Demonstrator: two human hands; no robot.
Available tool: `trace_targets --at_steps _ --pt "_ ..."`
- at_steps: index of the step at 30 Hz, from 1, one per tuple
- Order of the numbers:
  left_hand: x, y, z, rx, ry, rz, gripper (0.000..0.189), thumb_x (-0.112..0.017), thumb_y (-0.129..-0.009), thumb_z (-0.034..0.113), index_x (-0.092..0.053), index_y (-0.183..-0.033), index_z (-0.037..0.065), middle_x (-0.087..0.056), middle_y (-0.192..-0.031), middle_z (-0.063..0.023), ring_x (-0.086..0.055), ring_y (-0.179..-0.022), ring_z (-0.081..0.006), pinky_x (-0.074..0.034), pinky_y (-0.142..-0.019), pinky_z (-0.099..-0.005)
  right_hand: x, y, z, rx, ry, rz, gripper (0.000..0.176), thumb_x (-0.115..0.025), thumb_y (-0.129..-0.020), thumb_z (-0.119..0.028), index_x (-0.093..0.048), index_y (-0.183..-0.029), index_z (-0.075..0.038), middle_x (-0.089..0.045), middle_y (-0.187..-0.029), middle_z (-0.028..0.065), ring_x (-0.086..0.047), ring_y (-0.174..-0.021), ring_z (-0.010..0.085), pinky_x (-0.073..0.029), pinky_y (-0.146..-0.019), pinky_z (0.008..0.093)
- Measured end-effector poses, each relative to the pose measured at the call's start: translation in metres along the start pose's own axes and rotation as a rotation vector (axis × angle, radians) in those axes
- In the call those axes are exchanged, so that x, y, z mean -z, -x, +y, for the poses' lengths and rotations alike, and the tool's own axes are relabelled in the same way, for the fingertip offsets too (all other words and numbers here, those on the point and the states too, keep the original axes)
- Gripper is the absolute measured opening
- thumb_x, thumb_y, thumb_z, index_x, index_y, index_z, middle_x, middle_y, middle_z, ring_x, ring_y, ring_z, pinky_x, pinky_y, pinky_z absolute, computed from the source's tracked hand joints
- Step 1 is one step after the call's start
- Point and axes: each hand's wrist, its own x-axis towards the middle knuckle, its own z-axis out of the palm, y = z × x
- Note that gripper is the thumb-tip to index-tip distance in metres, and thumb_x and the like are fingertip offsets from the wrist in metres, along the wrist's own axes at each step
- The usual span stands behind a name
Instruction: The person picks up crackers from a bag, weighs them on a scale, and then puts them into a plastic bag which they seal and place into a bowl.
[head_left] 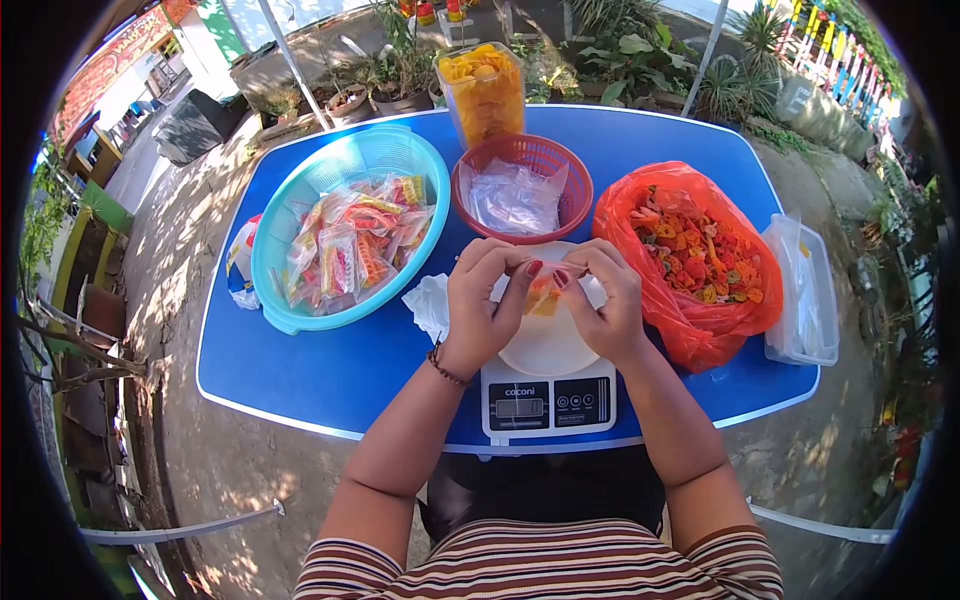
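Note:
Both hands meet above a kitchen scale (pixel 549 400) that carries a round white plate (pixel 550 350). My left hand (pixel 488 298) pinches one side of the top of a small clear plastic bag (pixel 543 300), thumb against fingers. On the other side, my right hand (pixel 608 298) pinches the same bag's top edge. Yellow and orange pieces show inside the bag, which hangs just over the plate; whether it touches is hard to tell. Behind the hands, a red basket (pixel 573 205) holds a stack of empty clear bags (pixel 508 200).
On the blue table (pixel 330 385), a turquoise basket (pixel 425 165) of filled packets stands left. A red plastic bag (pixel 690 335) of colourful snack pieces sits right, beside a clear lidded box (pixel 805 300). A tub of yellow chips (pixel 487 95) is at the back. White tissue (pixel 428 305) lies near my left wrist.

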Motion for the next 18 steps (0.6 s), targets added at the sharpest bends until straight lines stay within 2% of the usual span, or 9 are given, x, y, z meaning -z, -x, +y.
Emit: trace_targets --at_steps 5,6,9,10,13,14,17,18 --pt "0.000 0.002 -0.008 0.209 0.228 0.069 0.009 -0.066 -0.096 0.006 -0.066 -0.100 -0.002 -0.063 -0.087 -0.0061 -0.057 -0.072 -0.0112 -0.046 -0.067 -0.0244 0.001 -0.002 -0.011 -0.045 -0.074 -0.138 0.034 -0.073 -0.083 -0.002 -0.056 -0.112 0.001 -0.066 -0.089 0.0103 -0.066 -0.084 0.0192 -0.051 -0.074 0.0322" --pt "-0.001 0.002 -0.008 0.253 0.276 0.082 0.012 -0.065 -0.098 0.008 -0.066 -0.103 -0.003 -0.063 -0.089 -0.0052 -0.056 -0.073 -0.0087 -0.045 -0.068 -0.0226 -0.001 0.001 -0.009 -0.069 -0.093 -0.109 0.036 -0.072 -0.084 0.000 -0.054 -0.115 0.002 -0.066 -0.090 0.0100 -0.067 -0.085 0.0176 -0.052 -0.076 0.0308" --pt "0.004 -0.002 -0.002 0.092 0.076 0.134 0.016 -0.065 -0.097 0.005 -0.065 -0.111 -0.002 -0.062 -0.097 -0.0069 -0.055 -0.072 -0.0082 -0.045 -0.067 -0.0219 -0.010 0.008 0.004 -0.128 -0.202 -0.031 0.038 -0.070 -0.087 0.006 -0.049 -0.118 0.002 -0.068 -0.094 0.0094 -0.068 -0.087 0.0136 -0.054 -0.079 0.0269" --pt "0.007 -0.004 0.006 0.062 -0.013 0.149 0.025 -0.068 -0.091 0.002 -0.065 -0.116 0.000 -0.062 -0.105 -0.0080 -0.057 -0.073 -0.0113 -0.047 -0.066 -0.0239 -0.011 0.009 0.008 -0.148 -0.271 -0.003 0.036 -0.069 -0.088 0.006 -0.049 -0.117 0.002 -0.068 -0.095 0.0094 -0.068 -0.087 0.0129 -0.054 -0.080 0.0259" --pt "0.008 -0.008 0.002 -0.188 -0.254 0.220 0.037 -0.073 -0.083 0.000 -0.065 -0.120 0.002 -0.062 -0.108 -0.0095 -0.059 -0.074 -0.0152 -0.048 -0.065 -0.0263 -0.016 0.003 0.006 -0.160 -0.391 0.052 0.029 -0.066 -0.091 0.008 -0.049 -0.114 0.001 -0.066 -0.095 0.0067 -0.068 -0.087 0.0105 -0.054 -0.078 0.0239" --pt "0.010 -0.008 0.001 -0.215 -0.339 0.207 0.041 -0.074 -0.079 0.002 -0.066 -0.120 0.005 -0.064 -0.108 -0.0088 -0.061 -0.081 -0.0200 -0.049 -0.071 -0.0312 -0.018 0.001 0.008 -0.181 -0.374 0.047 0.027 -0.066 -0.092 0.007 -0.050 -0.113 0.001 -0.066 -0.094 0.0060 -0.067 -0.087 0.0100 -0.054 -0.077 0.0236" --pt "0.019 -0.010 0.001 -0.304 -0.531 0.188 0.040 -0.073 -0.079 0.006 -0.067 -0.119 0.010 -0.065 -0.108 -0.0058 -0.062 -0.088 -0.0214 -0.048 -0.079 -0.0345 -0.028 -0.008 0.005 -0.205 -0.316 -0.025 0.019 -0.064 -0.094 0.007 -0.053 -0.108 0.000 -0.065 -0.093 0.0040 -0.066 -0.086 0.0081 -0.053 -0.076 0.0228" --pt "0.018 -0.010 0.001 -0.252 -0.567 0.191 0.038 -0.071 -0.080 0.009 -0.068 -0.117 0.014 -0.065 -0.109 -0.0021 -0.062 -0.094 -0.0220 -0.045 -0.087 -0.0376 -0.032 -0.012 0.004 -0.207 -0.295 -0.056 0.016 -0.064 -0.094 0.006 -0.054 -0.106 0.000 -0.065 -0.093 0.0033 -0.066 -0.086 0.0073 -0.053 -0.076 0.0225"
